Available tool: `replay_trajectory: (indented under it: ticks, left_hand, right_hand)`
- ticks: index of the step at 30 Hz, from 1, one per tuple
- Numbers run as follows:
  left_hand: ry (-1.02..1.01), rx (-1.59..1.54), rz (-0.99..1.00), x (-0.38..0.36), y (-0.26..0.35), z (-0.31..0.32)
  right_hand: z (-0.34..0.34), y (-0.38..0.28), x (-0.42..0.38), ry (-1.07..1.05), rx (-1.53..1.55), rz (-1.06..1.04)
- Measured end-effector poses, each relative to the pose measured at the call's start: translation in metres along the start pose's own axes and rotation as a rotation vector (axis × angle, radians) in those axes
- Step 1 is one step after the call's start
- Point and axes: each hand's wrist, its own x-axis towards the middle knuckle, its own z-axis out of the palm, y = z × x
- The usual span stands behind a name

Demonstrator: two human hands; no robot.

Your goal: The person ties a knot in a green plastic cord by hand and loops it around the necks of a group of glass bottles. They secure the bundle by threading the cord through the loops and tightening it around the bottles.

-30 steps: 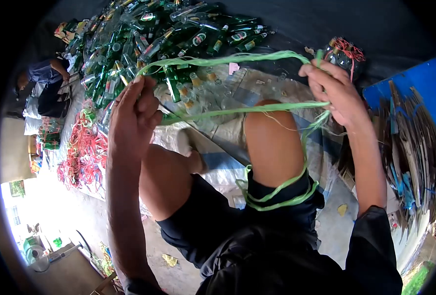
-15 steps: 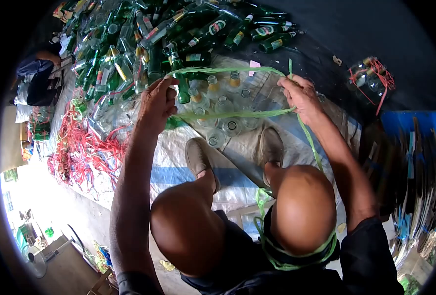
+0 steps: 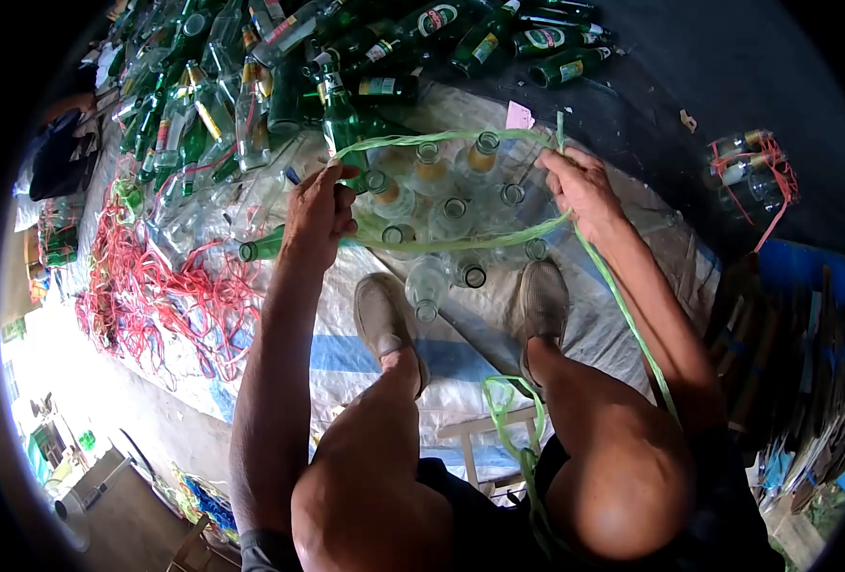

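A loop of green plastic twine [image 3: 442, 245] is stretched wide between my two hands, above a cluster of clear glass bottles [image 3: 453, 219]. My left hand [image 3: 319, 214] pinches the loop's left end, fingers curled. At the other end, my right hand [image 3: 585, 186] is closed on the twine near a small knot with a short upright end. From there a long tail runs down past my right forearm, and more twine hangs between my knees. Several bottles stand between and beyond my shoes, mouths up; the nearest one leans toward me.
A big heap of green bottles [image 3: 341, 119] covers the far left. Tangled red twine [image 3: 170, 296] lies on the left of the white-and-blue sheet [image 3: 365, 353]. Bottles bound with red twine [image 3: 754, 172] sit at right, above stacked cardboard [image 3: 804, 381]. Another person [image 3: 60, 157] is at the left edge.
My view has shifted forward and down, so the bottles look nearer. The loop has come down over the cluster, its near strand now passing across the bottles. Both hands keep their hold.
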Motion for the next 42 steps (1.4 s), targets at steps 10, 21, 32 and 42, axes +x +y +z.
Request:
replay_trajectory:
  ticks: [10, 21, 32, 42]
  left_hand:
    - [0.04, 0.128, -0.041, 0.004, -0.025, 0.003]
    - [-0.066, -0.095, -0.17, -0.036, -0.035, 0.0]
    - [-0.242, -0.409, -0.168, -0.067, -0.03, 0.008]
    - [-0.294, -0.375, -0.184, -0.084, -0.05, -0.009]
  right_hand:
    - [-0.004, 0.022, -0.005, -0.101, -0.106, 0.185]
    - [-0.018, 0.024, -0.041, -0.227, 0.182, 0.335]
    - [-0.022, 0.009, -0.055, -0.341, 0.43, 0.353]
    - [-0.029, 0.006, -0.071, -0.356, 0.332, 0.366]
